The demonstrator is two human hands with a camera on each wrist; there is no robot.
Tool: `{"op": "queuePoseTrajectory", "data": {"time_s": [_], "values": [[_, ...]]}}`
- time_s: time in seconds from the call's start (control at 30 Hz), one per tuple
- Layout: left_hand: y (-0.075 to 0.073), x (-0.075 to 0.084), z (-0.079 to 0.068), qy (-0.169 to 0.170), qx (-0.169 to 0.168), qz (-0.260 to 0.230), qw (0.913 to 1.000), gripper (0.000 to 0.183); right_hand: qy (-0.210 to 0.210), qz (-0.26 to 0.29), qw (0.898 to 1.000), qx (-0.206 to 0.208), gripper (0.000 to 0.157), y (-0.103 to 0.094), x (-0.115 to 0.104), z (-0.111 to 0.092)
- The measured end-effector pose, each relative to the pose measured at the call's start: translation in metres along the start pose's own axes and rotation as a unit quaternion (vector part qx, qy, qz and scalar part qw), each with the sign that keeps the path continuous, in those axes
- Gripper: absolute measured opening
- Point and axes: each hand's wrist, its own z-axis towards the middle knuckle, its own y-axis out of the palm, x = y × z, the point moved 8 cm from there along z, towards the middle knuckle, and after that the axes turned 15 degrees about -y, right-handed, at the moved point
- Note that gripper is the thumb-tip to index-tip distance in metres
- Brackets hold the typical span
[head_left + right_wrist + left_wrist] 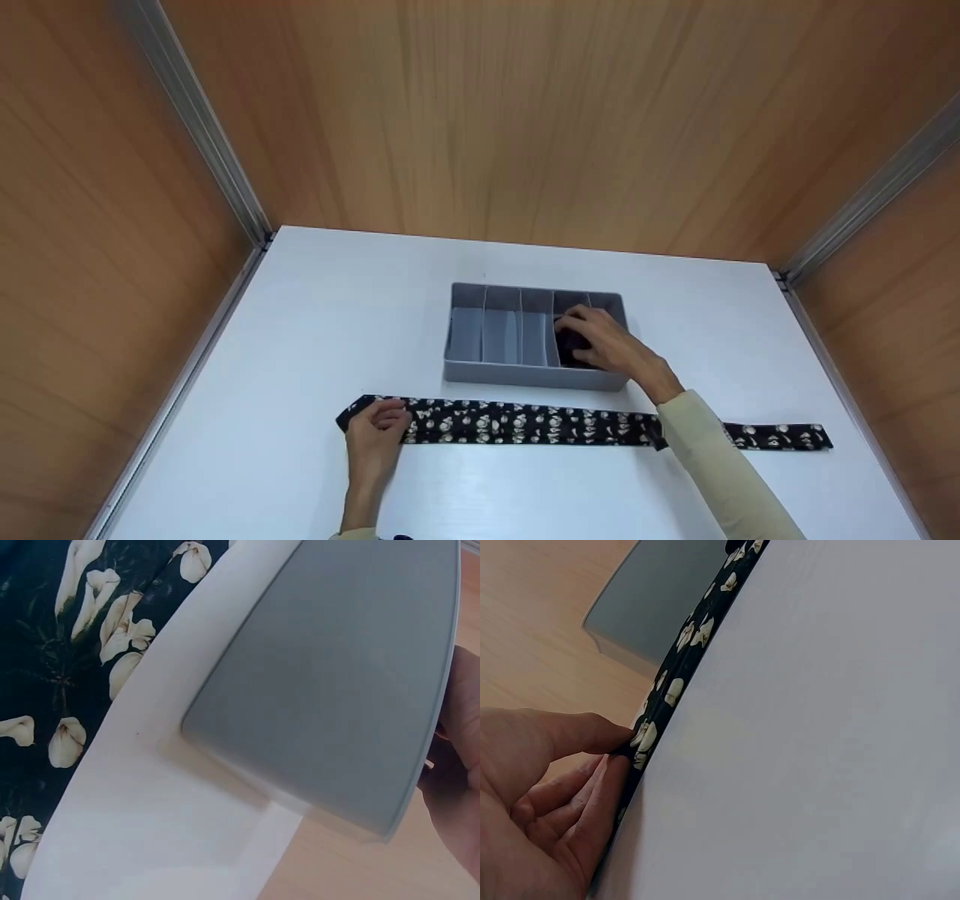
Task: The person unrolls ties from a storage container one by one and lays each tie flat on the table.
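A black necktie (525,424) with a pale floral-looking print lies stretched across the white table, its wide pointed end at the left. My left hand (377,436) pinches the tie's near edge close to that end; in the left wrist view the thumb and a finger of that hand (555,787) meet on the fabric. Behind the tie stands a grey divided box (517,373). My right hand (604,341) reaches into its right part, fingers curled round a dark bundle (568,343). The box wall hides most of that hand (457,765) in the right wrist view.
The other box compartments (500,334) to the left show bare grey bottoms. Wooden panels (480,127) stand behind and at both sides of the white table (300,322), with metal posts at the corners. My right sleeve (720,465) crosses over the tie's narrow part.
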Motion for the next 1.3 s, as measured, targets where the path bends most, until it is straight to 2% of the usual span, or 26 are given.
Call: {"op": "queuePoseTrajectory", "data": {"time_s": [0.27,0.8,1.13,1.3], "values": [[0.003,0.002,-0.001,0.004,-0.009,-0.007,0.9999,0.019,0.017,0.023,1.000,0.004,0.042,-0.008,0.005,-0.004],[0.004,0.002,-0.003,-0.003,-0.013,-0.003,0.9999,0.019,-0.003,0.023,0.999,0.045,0.041,-0.029,-0.007,-0.010],[0.006,0.012,-0.007,0.018,0.031,0.049,0.9981,0.022,-0.027,0.006,0.996,0.089,0.043,-0.042,-0.013,-0.014],[0.006,0.013,-0.008,0.019,0.035,0.056,0.9976,0.022,-0.030,0.002,0.994,0.101,0.044,-0.049,-0.017,-0.016]]}}
